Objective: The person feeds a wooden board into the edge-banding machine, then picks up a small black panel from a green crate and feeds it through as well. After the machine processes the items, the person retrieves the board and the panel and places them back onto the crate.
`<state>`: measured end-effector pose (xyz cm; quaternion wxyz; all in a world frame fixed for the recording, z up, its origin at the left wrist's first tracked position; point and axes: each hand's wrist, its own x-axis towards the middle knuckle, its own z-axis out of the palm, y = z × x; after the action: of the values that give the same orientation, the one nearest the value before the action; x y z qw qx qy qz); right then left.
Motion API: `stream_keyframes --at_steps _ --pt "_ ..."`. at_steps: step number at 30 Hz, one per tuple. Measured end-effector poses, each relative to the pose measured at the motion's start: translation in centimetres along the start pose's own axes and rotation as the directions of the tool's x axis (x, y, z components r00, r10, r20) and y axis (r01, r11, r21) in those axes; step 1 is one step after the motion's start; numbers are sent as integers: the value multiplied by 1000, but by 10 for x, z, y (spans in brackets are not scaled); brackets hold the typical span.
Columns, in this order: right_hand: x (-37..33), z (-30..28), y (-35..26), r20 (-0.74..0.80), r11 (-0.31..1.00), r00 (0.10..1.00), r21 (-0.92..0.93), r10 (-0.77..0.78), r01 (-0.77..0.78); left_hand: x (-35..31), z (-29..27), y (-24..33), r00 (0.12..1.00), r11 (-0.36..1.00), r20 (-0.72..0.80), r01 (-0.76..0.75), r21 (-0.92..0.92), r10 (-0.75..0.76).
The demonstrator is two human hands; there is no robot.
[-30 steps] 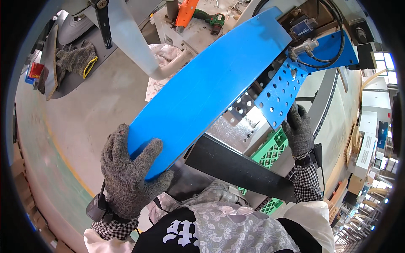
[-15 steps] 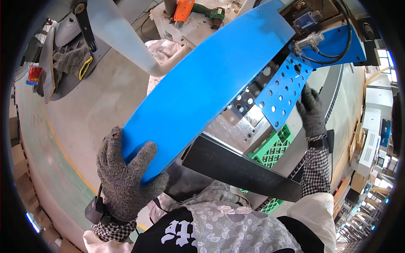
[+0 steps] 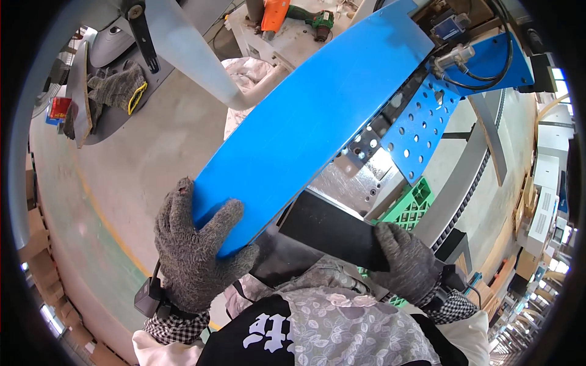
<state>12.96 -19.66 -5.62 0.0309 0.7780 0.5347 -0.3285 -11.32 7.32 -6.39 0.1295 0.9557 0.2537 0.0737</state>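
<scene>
My left hand (image 3: 195,250), in a grey knit glove, lies with fingers spread over the near left end of a long, curved blue panel (image 3: 293,134). Its thumb rests on the panel's top face. Nearer to me, a flat black board (image 3: 332,229) slants out from under the panel's edge. My right hand (image 3: 408,259), gloved alike, is closed over that board's right end and hides its tip. Beyond it, a perforated blue plate (image 3: 420,131) and a shiny metal plate (image 3: 351,183) sit beside the panel.
A metal cylinder with black hoses (image 3: 455,58) stands at the upper right. A narrow dark strip (image 3: 491,143) slants near a curved grey rail (image 3: 455,189). Below is a green plastic crate (image 3: 412,204). A power drill (image 3: 314,21) and grey gloves (image 3: 119,88) lie farther off.
My right hand has come back from beside the perforated plate to the black board's end. The narrow dark strip at the right now shows. My left hand stays on the blue panel.
</scene>
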Motion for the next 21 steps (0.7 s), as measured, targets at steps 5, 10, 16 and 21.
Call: stream_keyframes --at_steps 5,10,16,21 --pt "-8 -19 52 -78 955 986 272 146 -120 4 1 1 1000 1000 10 8 -21 -8" --pt "32 1 109 -424 969 877 186 228 -162 5 2 -1 1000 999 -20 1 -38 -1" --pt "56 8 171 -555 979 824 205 115 1 6 3 4 999 1000 -50 -16 2 16" --pt "70 -11 181 -548 980 822 192 156 -58 5 6 1 999 999 -39 -23 -37 22"
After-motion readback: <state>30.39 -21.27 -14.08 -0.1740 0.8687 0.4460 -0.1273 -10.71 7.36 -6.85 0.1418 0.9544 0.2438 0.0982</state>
